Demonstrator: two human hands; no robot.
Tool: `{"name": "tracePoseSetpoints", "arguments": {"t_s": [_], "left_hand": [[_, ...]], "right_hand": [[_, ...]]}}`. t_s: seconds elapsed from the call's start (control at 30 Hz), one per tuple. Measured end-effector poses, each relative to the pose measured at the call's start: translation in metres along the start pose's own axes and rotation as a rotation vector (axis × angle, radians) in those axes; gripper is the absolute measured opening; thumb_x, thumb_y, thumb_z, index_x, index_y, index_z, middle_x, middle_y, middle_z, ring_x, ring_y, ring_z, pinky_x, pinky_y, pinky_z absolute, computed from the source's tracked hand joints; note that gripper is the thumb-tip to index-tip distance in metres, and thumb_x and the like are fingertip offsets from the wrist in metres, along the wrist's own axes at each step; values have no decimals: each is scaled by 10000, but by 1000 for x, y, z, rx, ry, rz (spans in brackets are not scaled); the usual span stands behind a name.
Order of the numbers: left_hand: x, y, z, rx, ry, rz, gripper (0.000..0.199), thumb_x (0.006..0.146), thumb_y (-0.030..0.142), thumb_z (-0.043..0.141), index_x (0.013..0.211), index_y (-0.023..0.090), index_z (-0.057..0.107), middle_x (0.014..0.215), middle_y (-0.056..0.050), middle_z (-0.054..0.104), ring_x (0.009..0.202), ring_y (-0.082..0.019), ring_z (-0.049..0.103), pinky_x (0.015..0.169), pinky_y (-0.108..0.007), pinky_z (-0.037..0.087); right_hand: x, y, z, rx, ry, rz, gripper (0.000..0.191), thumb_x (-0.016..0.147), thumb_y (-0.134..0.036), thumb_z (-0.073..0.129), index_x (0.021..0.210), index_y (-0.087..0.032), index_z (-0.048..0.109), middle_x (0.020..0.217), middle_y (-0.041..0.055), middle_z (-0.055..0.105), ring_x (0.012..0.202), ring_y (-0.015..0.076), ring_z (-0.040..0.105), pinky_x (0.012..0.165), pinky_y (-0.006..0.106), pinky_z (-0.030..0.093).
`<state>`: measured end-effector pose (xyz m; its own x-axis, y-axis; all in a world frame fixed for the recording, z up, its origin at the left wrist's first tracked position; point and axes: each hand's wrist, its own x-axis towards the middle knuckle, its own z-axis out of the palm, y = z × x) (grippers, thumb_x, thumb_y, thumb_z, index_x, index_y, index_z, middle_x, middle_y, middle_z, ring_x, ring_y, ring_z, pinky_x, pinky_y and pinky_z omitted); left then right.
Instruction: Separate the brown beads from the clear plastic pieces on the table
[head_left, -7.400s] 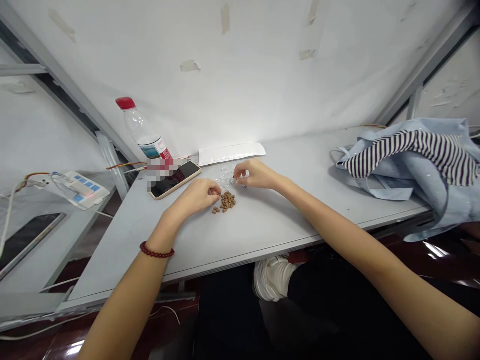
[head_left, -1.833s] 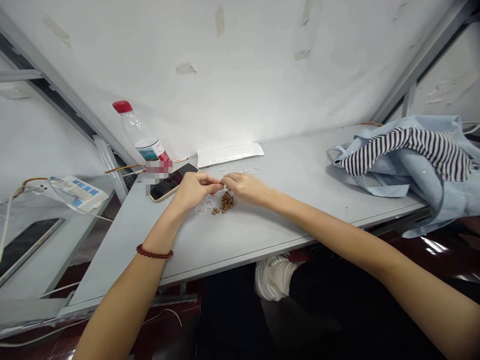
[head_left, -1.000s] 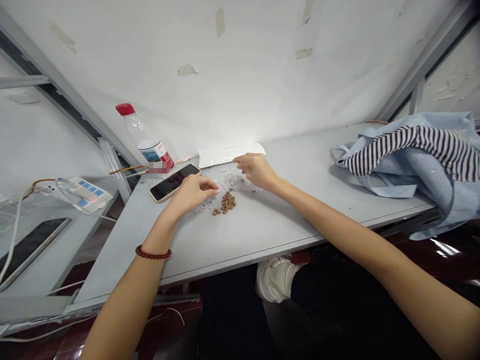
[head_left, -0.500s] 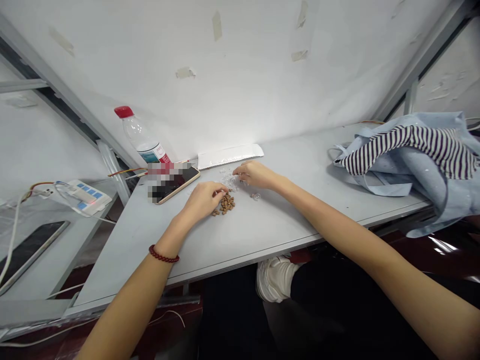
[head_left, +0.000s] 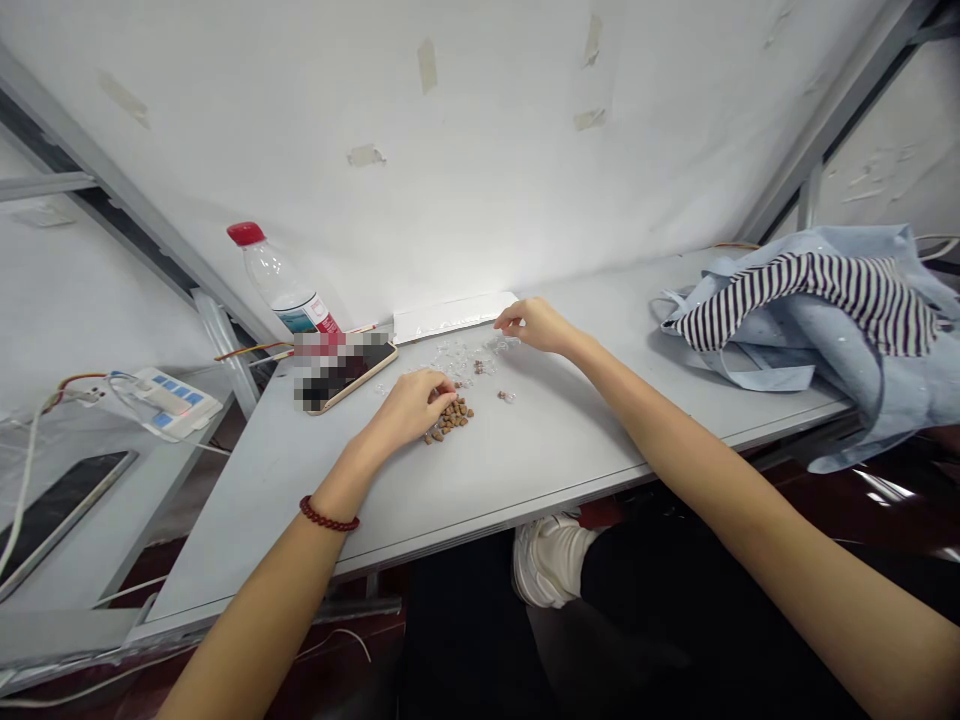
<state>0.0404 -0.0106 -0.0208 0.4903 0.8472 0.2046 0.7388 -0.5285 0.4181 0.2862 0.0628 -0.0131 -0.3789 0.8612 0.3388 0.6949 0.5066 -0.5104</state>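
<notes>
**A:** What did the left hand (head_left: 409, 405) do on the bench (head_left: 570, 440)?

**B:** It lay curved over a small heap of brown pellets (head_left: 450, 420), and its fingertips were at the edge of the heap. The pellets were rough, lumpy and dry-looking. The fingers covered that place, so I cannot tell if the grip was clamped on a pellet or not.

**A:** And the right hand (head_left: 536, 325)?

**B:** It was nearer the back of the bench, with the fingers pointing toward the left hand. The grip was a little apart, and nothing showed between thumb and fingers. Just below the fingertips lay a scatter of small clear pieces (head_left: 469, 355), shiny and transparent, between the two hands.

**A:** What was around them?

**B:** Behind the scatter lay a flat white packet (head_left: 454, 317), and to the left a smartphone (head_left: 352, 385), partly blurred, with a smooth glass face. Beyond it stood a clear plastic bottle (head_left: 277, 275) with a red cap. On the right, a soft pale-blue cloth (head_left: 817, 350) lay crumpled in folds, with a black-and-white striped part on top. The left wrist wore a bracelet of dark red beads (head_left: 328, 514).
</notes>
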Motion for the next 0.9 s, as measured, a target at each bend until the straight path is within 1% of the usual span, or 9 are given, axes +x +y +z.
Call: {"name": "tracePoseSetpoints", "arguments": {"t_s": [0.07, 0.17, 0.27, 0.4, 0.5, 0.6, 0.77, 0.83, 0.9], "left_hand": [[0, 0, -1, -18, -11, -8, 166, 828, 248, 560, 804, 170, 705, 834, -91, 705, 721, -201, 600, 716, -341, 461], [0, 0, -2, -57, -30, -40, 150, 811, 240, 584, 799, 176, 719, 849, -94, 721, 714, -199, 612, 696, -338, 469], [1, -1, -2, -102, -25, -70, 136, 786, 247, 609, 788, 187, 731, 843, -88, 731, 698, -196, 623, 676, -330, 477], [1, -2, -2, -152, -33, -108, 142, 762, 265, 618, 781, 187, 736, 799, -79, 731, 687, -200, 633, 657, -326, 477], [0, -2, -2, -188, -49, -140, 144, 749, 277, 621, 773, 187, 731, 737, -68, 722, 664, -198, 630, 637, -319, 470], [0, -2, -2, -215, -61, -161, 139, 737, 284, 624, 756, 183, 716, 723, -68, 718, 665, -199, 626, 637, -321, 463], [1, -2, -3, -242, -66, -185, 133, 715, 282, 618, 742, 180, 699, 741, -76, 721, 693, -210, 632, 659, -335, 464], [1, -1, -4, -239, -62, -197, 138, 709, 288, 619, 748, 178, 692, 748, -76, 721, 698, -212, 634, 655, -333, 464], [1, -1, -4, -237, -59, -208, 153, 703, 294, 624, 770, 173, 690, 750, -72, 722, 696, -213, 637, 645, -328, 464]], "right_hand": [[-1, 3, -7, -7, -26, 45, 271, 788, -45, 537, 926, -122, 758, 854, 86, 729, 809, 177, 621, 725, 286, 447], [-1, 7, -12, -21, -105, 80, 223, 774, -81, 612, 940, -130, 753, 939, 94, 728, 846, 186, 627, 714, 279, 456], [-1, 9, -10, -34, -170, 79, 211, 768, -131, 666, 963, -136, 748, 976, 99, 722, 857, 189, 627, 714, 281, 462], [-1, 7, -5, -54, -197, 83, 218, 781, -150, 670, 986, -143, 744, 1002, 101, 716, 882, 195, 625, 742, 291, 466], [-2, 6, -3, -73, -198, 91, 224, 781, -145, 668, 992, -149, 743, 997, 100, 715, 887, 201, 626, 747, 296, 464], [-1, 7, -2, -89, -190, 81, 219, 780, -145, 665, 988, -141, 735, 1005, 103, 710, 894, 204, 620, 749, 293, 455], [0, 9, 5, -155, -130, 31, 156, 799, -114, 595, 890, -121, 721, 1001, 124, 689, 894, 214, 607, 742, 285, 435], [0, 8, 9, -184, -97, -1, 177, 801, -111, 587, 928, -108, 711, 1024, 142, 677, 935, 230, 601, 776, 296, 439], [0, 7, 13, -199, -87, -29, 222, 812, -132, 595, 1006, -96, 697, 1065, 158, 667, 983, 243, 594, 823, 312, 442]]}}
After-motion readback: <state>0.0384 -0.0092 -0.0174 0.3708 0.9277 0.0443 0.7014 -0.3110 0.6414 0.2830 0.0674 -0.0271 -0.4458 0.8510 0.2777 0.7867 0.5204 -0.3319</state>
